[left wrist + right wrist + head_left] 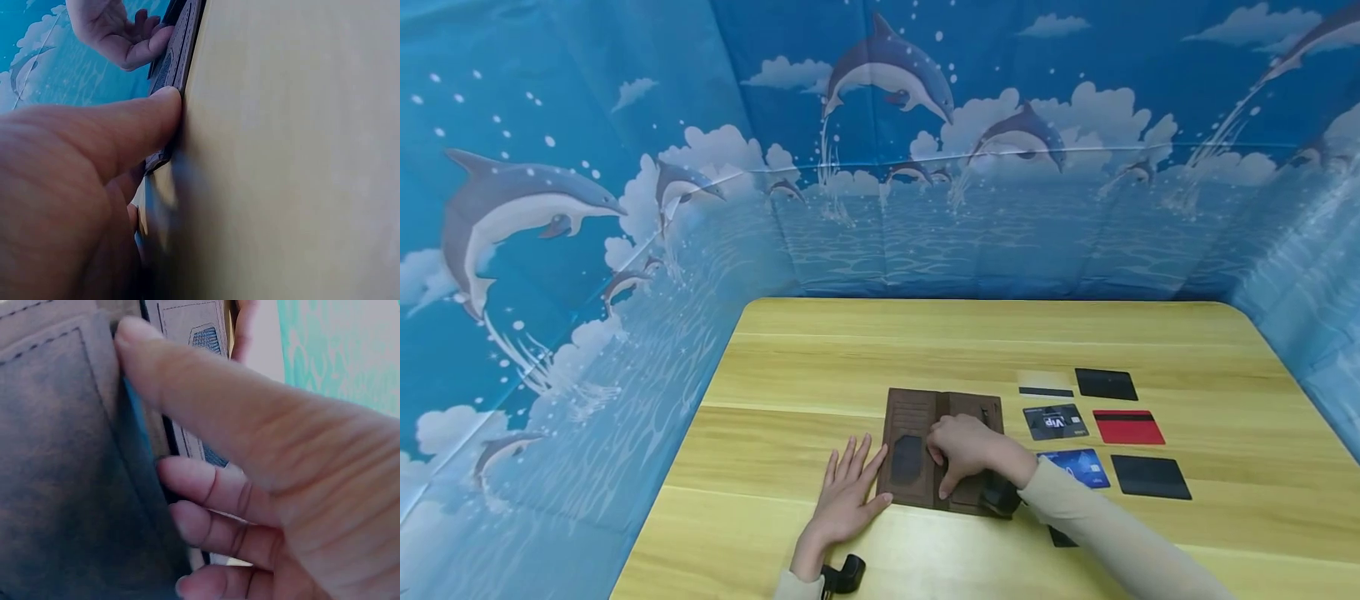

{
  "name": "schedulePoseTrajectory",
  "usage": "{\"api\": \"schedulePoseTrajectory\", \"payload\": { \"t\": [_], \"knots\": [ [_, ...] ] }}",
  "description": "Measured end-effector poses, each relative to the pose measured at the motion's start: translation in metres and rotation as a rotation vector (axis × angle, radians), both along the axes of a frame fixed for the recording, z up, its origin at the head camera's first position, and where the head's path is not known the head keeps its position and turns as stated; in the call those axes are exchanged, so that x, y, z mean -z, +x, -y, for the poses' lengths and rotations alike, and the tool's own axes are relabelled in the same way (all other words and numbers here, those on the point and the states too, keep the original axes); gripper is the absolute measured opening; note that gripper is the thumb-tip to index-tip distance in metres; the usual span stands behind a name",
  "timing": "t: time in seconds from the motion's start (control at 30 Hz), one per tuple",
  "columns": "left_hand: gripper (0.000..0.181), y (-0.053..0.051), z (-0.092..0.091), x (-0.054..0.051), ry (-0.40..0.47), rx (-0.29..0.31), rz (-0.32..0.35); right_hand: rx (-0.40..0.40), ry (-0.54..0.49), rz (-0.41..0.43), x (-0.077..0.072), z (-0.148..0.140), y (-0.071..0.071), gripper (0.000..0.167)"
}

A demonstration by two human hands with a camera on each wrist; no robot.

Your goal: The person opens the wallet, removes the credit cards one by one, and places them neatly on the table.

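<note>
An open brown wallet (922,450) lies on the table, with a dark mesh window in its left half. My left hand (846,500) rests at the wallet's left edge, fingers straight and spread. In the left wrist view, its thumb (165,103) touches the wallet's rim. Over the right half, near the fold, is my right hand (967,450), with bent fingers. The right wrist view has its thumb and fingertips along a stitched pocket (56,425). A narrow blue strip (135,409) shows at that pocket's edge; whether the hand pinches anything is unclear.
Several cards lie right of the wallet: a black VIP card (1055,422), a red card (1128,427), a blue card (1078,467) and black ones such as the far black card (1106,384). A pale card (1045,383) is at the back. Dolphin-printed curtains (970,225) surround the wooden table (760,467).
</note>
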State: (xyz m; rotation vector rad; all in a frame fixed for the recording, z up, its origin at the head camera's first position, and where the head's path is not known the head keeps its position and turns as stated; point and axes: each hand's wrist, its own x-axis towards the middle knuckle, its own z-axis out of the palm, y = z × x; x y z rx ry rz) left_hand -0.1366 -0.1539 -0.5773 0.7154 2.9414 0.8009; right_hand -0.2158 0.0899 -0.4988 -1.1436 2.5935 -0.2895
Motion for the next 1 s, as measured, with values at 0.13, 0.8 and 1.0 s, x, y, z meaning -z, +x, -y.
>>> {"api": "schedulePoseTrajectory", "payload": {
  "t": [0.13, 0.8, 1.0],
  "knots": [
    [0.064, 0.001, 0.000, -0.004, 0.027, 0.017, -0.005, 0.046, 0.095, -0.083, -0.006, 0.006, 0.006, 0.047],
    [0.063, 0.005, -0.002, -0.015, 0.067, 0.029, 0.015, 0.068, 0.304, -0.161, -0.008, 0.019, 0.009, 0.054],
    [0.063, 0.003, -0.001, -0.007, 0.060, 0.023, 0.000, 0.040, 0.338, -0.212, -0.007, 0.019, 0.008, 0.070]
  ]
}}
